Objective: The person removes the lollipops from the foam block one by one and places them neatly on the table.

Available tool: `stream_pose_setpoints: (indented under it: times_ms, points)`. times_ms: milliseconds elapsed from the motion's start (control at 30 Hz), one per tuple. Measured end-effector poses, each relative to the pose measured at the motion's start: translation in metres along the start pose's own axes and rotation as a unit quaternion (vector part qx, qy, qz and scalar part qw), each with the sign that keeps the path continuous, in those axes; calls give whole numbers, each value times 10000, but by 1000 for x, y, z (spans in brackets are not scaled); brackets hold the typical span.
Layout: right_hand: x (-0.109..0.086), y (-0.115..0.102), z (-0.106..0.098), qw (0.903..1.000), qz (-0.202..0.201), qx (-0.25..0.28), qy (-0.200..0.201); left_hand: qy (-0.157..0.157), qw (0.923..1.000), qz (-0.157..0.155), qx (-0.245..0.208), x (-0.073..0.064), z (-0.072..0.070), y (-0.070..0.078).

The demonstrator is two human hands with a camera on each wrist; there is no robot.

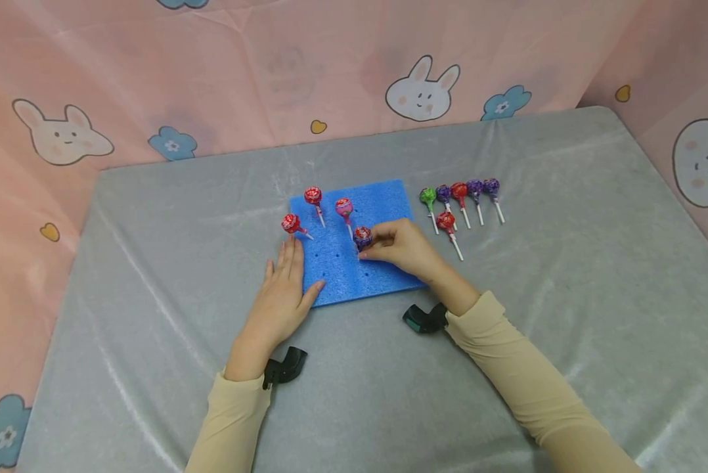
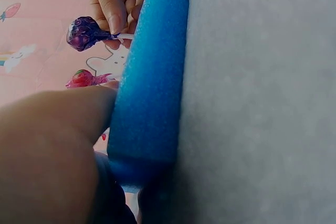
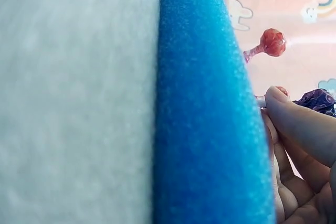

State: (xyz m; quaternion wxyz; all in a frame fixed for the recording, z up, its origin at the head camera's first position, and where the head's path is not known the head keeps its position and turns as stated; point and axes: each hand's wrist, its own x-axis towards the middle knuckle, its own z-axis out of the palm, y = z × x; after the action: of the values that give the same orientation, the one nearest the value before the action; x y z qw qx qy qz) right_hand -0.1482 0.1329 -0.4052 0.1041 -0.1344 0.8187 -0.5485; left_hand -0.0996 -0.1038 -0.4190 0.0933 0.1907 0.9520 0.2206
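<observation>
A blue foam board with small holes lies on the table. My right hand pinches the stick of a purple lollipop over the board's middle. In the left wrist view that purple lollipop has its white stick end at the foam's upper face; whether it is inside a hole cannot be made out. My left hand rests at the board's left edge, fingers straight, thumb on its front corner. Two red lollipops and a pink lollipop stand in the board, one red one leaning left.
Right of the board, several lollipops lie on the grey table: a green one, purple ones and red ones. Pink printed cloth hangs behind the table. Black wrist cameras sit on both wrists.
</observation>
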Motion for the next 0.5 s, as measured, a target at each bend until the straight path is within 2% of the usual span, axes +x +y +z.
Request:
stream_pose_setpoints:
  times_ms: [167, 500]
  points:
    - [0, -1, 0, 10000, -22, -16, 21, -4, 10000, 0, -5, 0, 0, 0]
    - [-1, -1, 2, 9995, 84, 308, 86, -14, 10000, -11, 11, 0, -1, 0]
